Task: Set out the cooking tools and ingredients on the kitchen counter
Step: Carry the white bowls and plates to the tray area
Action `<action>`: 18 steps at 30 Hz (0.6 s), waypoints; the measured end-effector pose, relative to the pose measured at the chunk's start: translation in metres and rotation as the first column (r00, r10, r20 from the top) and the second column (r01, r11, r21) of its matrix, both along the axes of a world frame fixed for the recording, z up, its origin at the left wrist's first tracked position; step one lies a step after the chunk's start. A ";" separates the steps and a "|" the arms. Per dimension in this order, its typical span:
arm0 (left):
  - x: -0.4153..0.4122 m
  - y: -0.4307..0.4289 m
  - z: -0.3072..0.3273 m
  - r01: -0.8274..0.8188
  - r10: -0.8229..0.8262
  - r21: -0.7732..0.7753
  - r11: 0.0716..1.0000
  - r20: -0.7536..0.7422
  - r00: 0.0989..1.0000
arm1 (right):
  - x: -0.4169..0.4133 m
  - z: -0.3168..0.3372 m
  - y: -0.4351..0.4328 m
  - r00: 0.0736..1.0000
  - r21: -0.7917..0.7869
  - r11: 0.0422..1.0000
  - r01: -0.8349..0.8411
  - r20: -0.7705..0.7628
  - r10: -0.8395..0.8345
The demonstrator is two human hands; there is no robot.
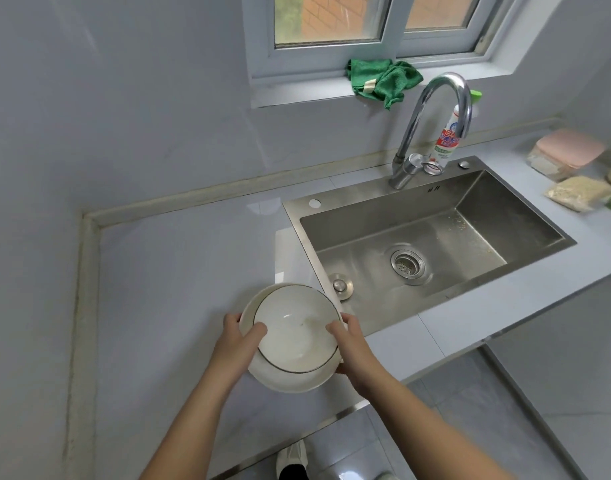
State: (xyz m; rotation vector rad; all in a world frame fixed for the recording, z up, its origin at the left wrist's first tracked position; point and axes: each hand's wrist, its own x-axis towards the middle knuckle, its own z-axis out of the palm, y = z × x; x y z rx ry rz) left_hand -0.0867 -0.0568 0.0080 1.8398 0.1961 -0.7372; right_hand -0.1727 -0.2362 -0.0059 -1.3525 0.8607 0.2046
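Bowls: two nested white bowls at 6 o'clock, tilted, over the bench just left of the sink.
Hands: our left hand and right hand clasp opposite rims, thumbs inside, steadying the stack.
Ingredients: packets at 3 o'clock.
Next: likely setting bowls down.

Grey walls, window above steel sink, tiled floor.
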 end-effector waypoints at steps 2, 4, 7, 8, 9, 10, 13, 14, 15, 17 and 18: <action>-0.003 -0.018 0.004 0.017 -0.016 -0.023 1.000 0.028 0.999 | -0.008 0.005 -0.011 0.998 0.021 0.998 0.058 0.023 -0.059; -0.011 -0.041 0.009 0.042 -0.039 -0.064 0.997 0.042 0.998 | -0.021 0.010 -0.027 0.994 0.008 0.994 0.106 0.036 -0.106; -0.027 -0.079 0.014 0.088 -0.083 -0.115 0.989 0.049 0.995 | -0.048 0.012 -0.051 0.981 0.000 0.982 0.188 0.049 -0.188; -0.034 -0.092 0.015 0.108 -0.102 -0.124 0.986 0.055 0.993 | -0.059 0.014 -0.060 0.973 -0.003 0.974 0.225 0.051 -0.225; -0.042 -0.106 0.016 0.130 -0.122 -0.132 0.983 0.066 0.990 | -0.070 0.014 -0.069 0.962 -0.011 0.963 0.268 0.052 -0.267; -0.052 -0.123 0.018 0.166 -0.158 -0.127 0.978 0.072 0.985 | -0.084 0.015 -0.082 0.946 -0.015 0.947 0.320 0.059 -0.318; -0.095 -0.186 0.023 0.289 -0.279 -0.115 0.950 0.094 0.956 | -0.142 0.015 -0.125 0.889 -0.010 0.891 0.455 0.071 -0.453; -0.104 -0.197 0.024 0.313 -0.303 -0.115 0.943 0.100 0.948 | -0.154 0.016 -0.133 0.874 -0.013 0.876 0.482 0.070 -0.480; -0.124 -0.219 0.025 0.351 -0.340 -0.114 0.929 0.104 0.935 | -0.178 0.018 -0.148 0.851 -0.017 0.853 0.522 0.079 -0.519; -0.156 -0.251 0.026 0.403 -0.392 -0.112 0.908 0.104 0.914 | -0.216 0.022 -0.172 0.820 -0.038 0.820 0.570 0.082 -0.566; -0.179 -0.272 0.027 0.436 -0.426 -0.116 0.892 0.106 0.899 | -0.242 0.024 -0.188 0.804 -0.048 0.803 0.594 0.086 -0.589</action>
